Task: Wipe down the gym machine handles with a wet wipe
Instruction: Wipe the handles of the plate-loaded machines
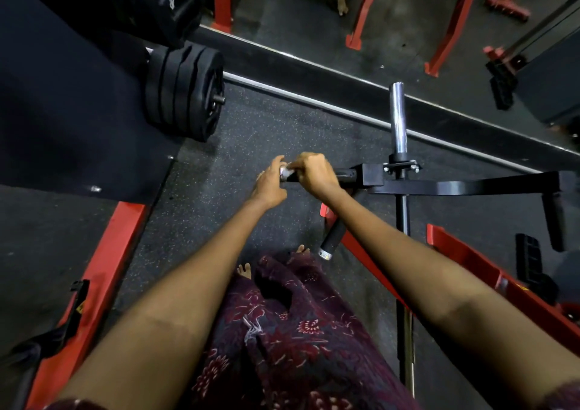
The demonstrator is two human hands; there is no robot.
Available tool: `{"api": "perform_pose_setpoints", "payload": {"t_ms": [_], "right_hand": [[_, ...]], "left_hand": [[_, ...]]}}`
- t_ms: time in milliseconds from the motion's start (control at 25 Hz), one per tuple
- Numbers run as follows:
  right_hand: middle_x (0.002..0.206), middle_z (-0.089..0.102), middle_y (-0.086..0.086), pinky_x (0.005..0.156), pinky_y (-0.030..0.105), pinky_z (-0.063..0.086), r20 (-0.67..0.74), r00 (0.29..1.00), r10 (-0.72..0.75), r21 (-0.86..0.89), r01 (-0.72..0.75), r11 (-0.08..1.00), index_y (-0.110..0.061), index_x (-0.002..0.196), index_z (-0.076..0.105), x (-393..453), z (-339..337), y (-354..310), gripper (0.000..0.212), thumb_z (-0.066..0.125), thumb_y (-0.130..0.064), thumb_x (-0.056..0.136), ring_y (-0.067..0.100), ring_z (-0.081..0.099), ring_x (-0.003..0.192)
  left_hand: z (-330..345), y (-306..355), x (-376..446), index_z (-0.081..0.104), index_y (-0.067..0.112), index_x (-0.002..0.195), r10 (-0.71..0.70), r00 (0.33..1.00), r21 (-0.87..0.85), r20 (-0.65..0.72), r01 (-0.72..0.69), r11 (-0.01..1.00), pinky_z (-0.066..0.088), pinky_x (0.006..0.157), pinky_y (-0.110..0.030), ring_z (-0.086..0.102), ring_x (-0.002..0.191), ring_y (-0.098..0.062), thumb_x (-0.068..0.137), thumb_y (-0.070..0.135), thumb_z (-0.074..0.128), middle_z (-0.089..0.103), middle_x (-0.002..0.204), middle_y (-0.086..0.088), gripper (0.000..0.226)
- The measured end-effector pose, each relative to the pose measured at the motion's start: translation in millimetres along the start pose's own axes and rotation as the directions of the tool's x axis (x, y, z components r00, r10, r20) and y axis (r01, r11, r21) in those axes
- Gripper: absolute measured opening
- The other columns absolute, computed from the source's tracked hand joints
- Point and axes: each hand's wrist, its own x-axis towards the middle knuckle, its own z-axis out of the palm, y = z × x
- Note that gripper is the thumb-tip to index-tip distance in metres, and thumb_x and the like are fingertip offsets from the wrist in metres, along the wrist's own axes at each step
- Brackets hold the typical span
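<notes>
So from up here I'm looking down at the speckled rubber floor (251, 133), which is the biggest thing in view, with a black padded bench (62, 95) off to the left and a stack of black weight plates (188, 95) at its edge. Red frame rails (103, 252) run down both sides, so the open floor is really just the lane between them, where the patterned skirt (298, 331) and bare toes are. The black machine arm (455, 186) comes in from the right with a chrome peg (397, 117) standing up off it. Both forearms reach straight out and meet at the handle (343, 175), which sticks out leftward from that arm. My right hand (315, 174) is clenched around the black grip. My left hand (270, 183) sits at the silver end cap (285, 172), fingers cupped round it. I can't make out a wipe in either hand. A second, shorter handle (332, 237) hangs below, untouched.
</notes>
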Motion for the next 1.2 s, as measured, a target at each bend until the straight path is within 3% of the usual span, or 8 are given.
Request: {"api": "perform_pose_setpoints", "payload": {"t_ms": [200, 400, 560, 760, 840, 920, 1040, 1200], "right_hand": [[0.106, 0.068, 0.013, 0.086, 0.037, 0.049, 0.057, 0.997, -0.052, -0.031, 0.054, 0.998, -0.012, 0.099, 0.073, -10, -7, 43, 0.032, 0.057, 0.004, 0.075, 0.030, 0.063, 0.099], [0.105, 0.069, 0.016, 0.108, 0.029, 0.027, 0.058, 0.997, 0.052, -0.200, -0.039, 0.979, -0.011, 0.102, 0.072, -3, -28, 62, 0.032, 0.058, 0.001, 0.076, 0.031, 0.062, 0.100], [0.110, 0.068, 0.012, 0.113, 0.029, 0.011, 0.060, 0.997, -0.037, -0.075, 0.042, 0.996, -0.009, 0.106, 0.070, -4, -7, 42, 0.036, 0.052, 0.004, 0.078, 0.026, 0.061, 0.105], [0.108, 0.069, 0.012, 0.115, 0.026, 0.001, 0.171, 0.985, -0.031, -0.245, 0.073, 0.967, -0.010, 0.102, 0.071, -13, -33, 77, 0.032, 0.058, 0.001, 0.075, 0.024, 0.062, 0.104], [0.103, 0.069, 0.015, 0.115, 0.029, 0.008, 0.165, 0.983, 0.075, -0.312, -0.020, 0.950, -0.010, 0.101, 0.072, -6, -35, 71, 0.026, 0.060, -0.007, 0.078, 0.027, 0.062, 0.102], [0.102, 0.069, 0.019, 0.111, 0.031, 0.025, 0.087, 0.989, 0.123, -0.194, -0.104, 0.976, -0.012, 0.102, 0.072, 2, -28, 48, 0.026, 0.059, -0.009, 0.080, 0.034, 0.059, 0.103], [0.107, 0.067, 0.015, 0.093, 0.033, 0.041, 0.059, 0.997, 0.058, -0.047, -0.055, 0.997, -0.014, 0.104, 0.071, -5, -11, 33, 0.028, 0.056, -0.004, 0.083, 0.034, 0.058, 0.104], [0.105, 0.065, 0.014, 0.081, 0.036, 0.048, 0.087, 0.994, 0.073, -0.161, -0.059, 0.985, -0.008, 0.101, 0.070, -21, -18, 70, 0.027, 0.057, -0.001, 0.079, 0.032, 0.060, 0.101]], "left_hand": [[-2, -3, 3, 0.020, 0.009, 0.145, 0.018, 1.000, 0.070, 0.009, -0.018, 0.997, 0.031, 0.109, -0.042, 0.049, 0.121, -0.030, 0.078, -0.005, 0.062, 0.048, 0.139, -0.004, 0.080], [7, 18, 9, 0.033, 0.008, 0.139, 0.103, 0.995, 0.528, 0.006, -0.091, 0.844, 0.008, 0.117, -0.042, 0.033, 0.134, -0.024, 0.085, 0.016, 0.062, 0.040, 0.138, -0.009, 0.061], [21, 13, 4, 0.002, 0.007, 0.150, 0.136, 0.982, 0.692, 0.130, -0.188, 0.697, -0.002, 0.116, -0.044, -0.003, 0.146, -0.022, 0.085, 0.026, 0.064, 0.006, 0.158, -0.005, 0.092], [21, 11, 4, -0.011, 0.008, 0.149, 0.066, 0.981, 0.747, 0.180, -0.180, 0.640, -0.006, 0.114, -0.050, -0.016, 0.144, -0.023, 0.082, 0.035, 0.066, -0.008, 0.158, -0.002, 0.105], [23, 11, 3, -0.013, 0.007, 0.148, 0.060, 0.984, 0.763, 0.167, -0.168, 0.625, -0.008, 0.114, -0.049, -0.018, 0.144, -0.025, 0.082, 0.035, 0.065, -0.010, 0.158, -0.003, 0.106], [24, 10, 3, -0.015, 0.006, 0.147, 0.049, 0.986, 0.770, 0.161, -0.156, 0.618, -0.009, 0.114, -0.046, -0.020, 0.143, -0.026, 0.083, 0.036, 0.065, -0.012, 0.158, -0.005, 0.106], [21, 12, 2, -0.016, 0.005, 0.147, 0.040, 0.983, 0.780, 0.181, -0.168, 0.602, -0.009, 0.115, -0.045, -0.021, 0.143, -0.026, 0.084, 0.037, 0.063, -0.014, 0.158, -0.006, 0.106], [19, 13, 2, -0.015, 0.007, 0.147, 0.043, 0.980, 0.757, 0.196, -0.179, 0.628, -0.010, 0.114, -0.046, -0.021, 0.143, -0.025, 0.084, 0.034, 0.063, -0.012, 0.158, -0.004, 0.104]]}}
